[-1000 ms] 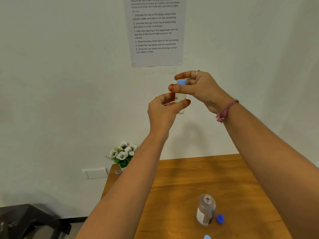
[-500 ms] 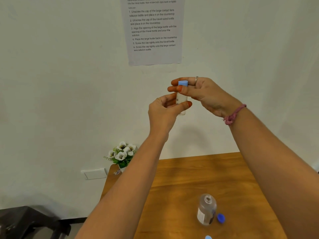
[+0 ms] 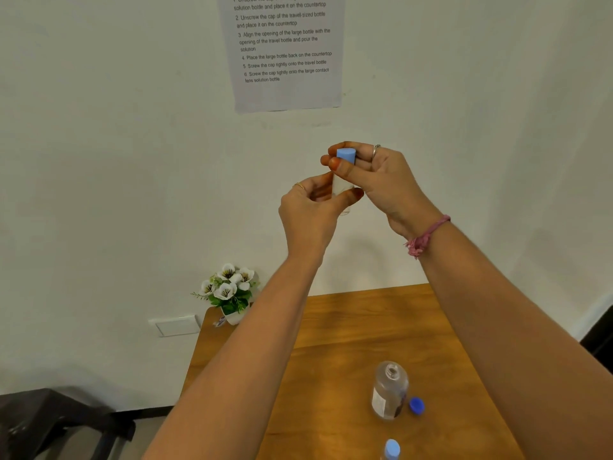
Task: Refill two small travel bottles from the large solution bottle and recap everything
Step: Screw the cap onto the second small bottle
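I see my left hand [image 3: 311,210] wrapped around the small translucent travel bottle [image 3: 341,187], held up before the far wall, while my right hand [image 3: 374,174] pinches its light-blue cap [image 3: 346,156]. Below, the large clear solution bottle [image 3: 388,390] stands uncapped on the wooden table [image 3: 348,330], dark-blue cap [image 3: 416,406] just right. At the near edge, seemingly a second capped bottle [image 3: 391,449].

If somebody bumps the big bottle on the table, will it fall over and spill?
Probably, if bumped hard. The large bottle stands upright, taller than wide, so it may tip. Its mouth is open, its dark blue cap lying beside it, so liquid would likely spill.
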Available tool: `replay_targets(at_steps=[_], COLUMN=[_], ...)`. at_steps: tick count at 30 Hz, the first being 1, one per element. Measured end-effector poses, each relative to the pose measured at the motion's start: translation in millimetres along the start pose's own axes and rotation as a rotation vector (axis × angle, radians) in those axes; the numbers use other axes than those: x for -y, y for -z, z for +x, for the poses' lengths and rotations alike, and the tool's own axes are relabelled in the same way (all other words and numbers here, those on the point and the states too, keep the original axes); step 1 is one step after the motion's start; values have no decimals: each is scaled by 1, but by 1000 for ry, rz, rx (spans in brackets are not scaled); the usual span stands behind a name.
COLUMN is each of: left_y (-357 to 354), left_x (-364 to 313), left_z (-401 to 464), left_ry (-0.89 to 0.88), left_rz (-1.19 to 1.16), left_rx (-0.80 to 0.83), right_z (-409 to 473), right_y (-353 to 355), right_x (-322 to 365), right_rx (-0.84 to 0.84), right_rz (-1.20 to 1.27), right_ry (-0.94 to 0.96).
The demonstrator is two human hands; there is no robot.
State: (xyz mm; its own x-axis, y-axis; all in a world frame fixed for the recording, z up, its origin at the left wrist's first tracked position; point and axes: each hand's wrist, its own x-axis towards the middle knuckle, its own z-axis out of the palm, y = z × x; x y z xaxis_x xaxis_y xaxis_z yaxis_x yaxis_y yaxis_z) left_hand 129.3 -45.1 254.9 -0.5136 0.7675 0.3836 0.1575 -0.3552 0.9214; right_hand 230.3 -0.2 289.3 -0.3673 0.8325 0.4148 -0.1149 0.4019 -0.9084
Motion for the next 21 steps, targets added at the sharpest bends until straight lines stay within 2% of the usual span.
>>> replay_targets(at_steps=[6, 9, 14, 17, 21], left_y=[1, 4, 19, 29, 33], left_x=[14, 27, 71, 107, 149], left_z=[-14, -29, -64, -95, -144], left_ry=[11, 63, 205, 327, 416], left_rz=[3, -16, 215, 319, 550], left_rx=[153, 262, 354, 497, 799], right_z=[-15, -29, -69, -102, -150], right_y=[16, 26, 47, 60, 79], right_x=[-7, -16, -49, -81, -126], right_rx=[97, 55, 26, 51, 123], right_rz=[-67, -191, -258, -305, -366], right_ry=[-13, -8, -54, -126, -272])
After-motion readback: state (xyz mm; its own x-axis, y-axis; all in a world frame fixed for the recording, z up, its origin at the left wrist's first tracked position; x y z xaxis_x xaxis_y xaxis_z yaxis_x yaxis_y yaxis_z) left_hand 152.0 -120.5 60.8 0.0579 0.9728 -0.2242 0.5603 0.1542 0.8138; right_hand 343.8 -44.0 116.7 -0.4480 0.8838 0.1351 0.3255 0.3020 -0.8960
